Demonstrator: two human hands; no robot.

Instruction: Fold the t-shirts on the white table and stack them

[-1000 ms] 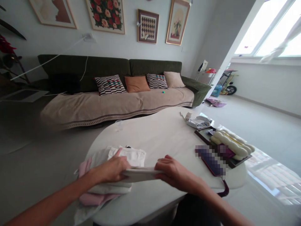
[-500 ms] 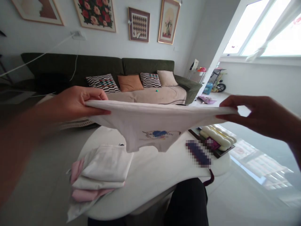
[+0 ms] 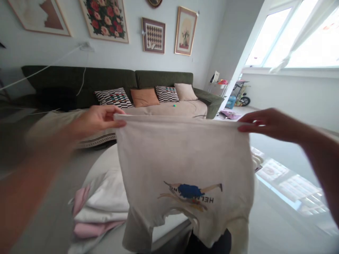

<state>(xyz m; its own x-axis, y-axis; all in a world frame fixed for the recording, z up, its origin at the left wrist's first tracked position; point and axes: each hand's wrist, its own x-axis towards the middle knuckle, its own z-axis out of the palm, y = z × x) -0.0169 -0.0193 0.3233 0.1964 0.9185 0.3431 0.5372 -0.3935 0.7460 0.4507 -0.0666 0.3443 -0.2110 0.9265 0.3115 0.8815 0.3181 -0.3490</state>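
Note:
I hold a white T-shirt (image 3: 182, 158) up in front of me, hanging upside down with a blue and tan print and reversed lettering near its lower part. My left hand (image 3: 97, 118) pinches its top left corner. My right hand (image 3: 267, 123) pinches the top right corner. The shirt hangs unfolded above the white oval table (image 3: 103, 162) and hides most of it.
A stack of folded white and pink clothes (image 3: 100, 208) lies on the table's left side. Behind stands a dark green sofa (image 3: 111, 79) with a beige cover and several cushions. Framed pictures hang on the wall. Bright windows are at right, and glossy floor.
Both hands lifted the folded shirt off the table, pulled apart and raised it; it has dropped open and now hangs at full length.

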